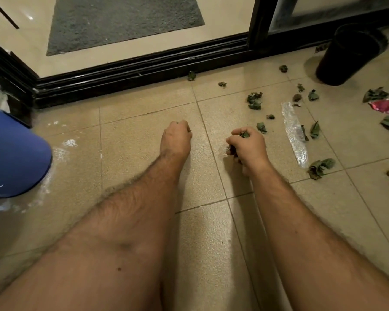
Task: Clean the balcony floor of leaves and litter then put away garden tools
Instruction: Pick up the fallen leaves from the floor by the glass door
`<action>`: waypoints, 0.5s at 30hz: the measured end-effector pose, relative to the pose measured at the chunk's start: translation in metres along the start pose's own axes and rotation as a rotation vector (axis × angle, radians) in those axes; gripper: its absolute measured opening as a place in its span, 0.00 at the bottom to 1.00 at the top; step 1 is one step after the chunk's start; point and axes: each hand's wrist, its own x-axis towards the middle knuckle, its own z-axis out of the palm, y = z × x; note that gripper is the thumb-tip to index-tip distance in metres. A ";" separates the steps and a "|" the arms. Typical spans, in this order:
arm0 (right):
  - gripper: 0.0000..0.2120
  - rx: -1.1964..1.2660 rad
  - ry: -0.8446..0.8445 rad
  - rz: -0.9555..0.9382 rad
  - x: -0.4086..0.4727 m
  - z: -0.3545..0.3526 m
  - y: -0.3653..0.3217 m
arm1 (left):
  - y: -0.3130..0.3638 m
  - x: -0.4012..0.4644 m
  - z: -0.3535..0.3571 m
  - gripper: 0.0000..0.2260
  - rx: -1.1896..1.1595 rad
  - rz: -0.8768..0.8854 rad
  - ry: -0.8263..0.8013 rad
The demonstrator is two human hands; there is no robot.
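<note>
A tiled balcony floor (144,122) is filling most of the view, with a black sliding-door track (144,70) running across its far edge and a grey doormat (124,21) lying on the indoor floor beyond it. A blue bucket (14,153) is sitting at the left edge, with white powdery marks spreading on the tiles around it. A black bin (348,55) is standing at the far right, near the door frame.

Two bare forearms are reaching forward over the tiles. The left hand (176,140) is curling into a fist just above the floor; a dark scrap is showing at its fingertips, but whether it is holding anything I cannot tell. The right hand (248,148) is gripping a clump of green leaves (243,134), which are poking out between thumb and fingers.

To the right of that hand, a crinkled strip of foil (294,133) is lying on the tiles. Loose dry leaves (254,101) are lying scattered around it and towards the bin, and a small red wrapper (382,106) is lying among those nearest the right edge.
</note>
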 end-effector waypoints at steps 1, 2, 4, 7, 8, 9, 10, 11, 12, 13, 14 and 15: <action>0.08 0.037 0.007 0.024 0.000 -0.003 0.000 | -0.003 -0.003 -0.001 0.07 -0.023 -0.016 0.011; 0.07 0.050 0.018 0.034 0.002 -0.005 0.002 | -0.005 -0.007 -0.001 0.06 -0.075 -0.057 0.021; 0.07 0.040 0.067 0.027 0.007 -0.011 0.007 | -0.008 -0.013 -0.002 0.05 -0.335 -0.235 0.034; 0.07 -0.212 0.221 -0.082 0.017 -0.028 0.010 | 0.009 -0.026 -0.005 0.05 -0.992 -0.502 0.025; 0.08 -0.344 0.270 -0.135 0.022 -0.036 0.008 | 0.020 -0.031 -0.008 0.06 -1.164 -0.547 -0.029; 0.09 -0.464 0.299 -0.186 0.027 -0.043 0.006 | 0.031 -0.036 -0.011 0.06 -1.307 -0.584 -0.088; 0.10 -0.562 0.297 -0.230 0.032 -0.049 0.004 | 0.043 -0.040 -0.014 0.06 -1.423 -0.620 -0.140; 0.10 -0.644 0.261 -0.260 0.038 -0.052 0.002 | 0.051 -0.042 -0.014 0.06 -1.501 -0.652 -0.182; 0.10 -0.720 0.212 -0.287 0.043 -0.053 0.002 | 0.057 -0.044 -0.013 0.06 -1.547 -0.679 -0.208; 0.10 -0.787 0.165 -0.309 0.048 -0.052 0.002 | 0.060 -0.046 -0.010 0.06 -1.574 -0.701 -0.226; 0.08 -0.840 0.138 -0.328 0.050 -0.051 0.003 | 0.061 -0.048 -0.008 0.05 -1.592 -0.724 -0.246; 0.06 -0.878 0.140 -0.343 0.051 -0.048 0.004 | 0.061 -0.051 -0.007 0.05 -1.600 -0.745 -0.270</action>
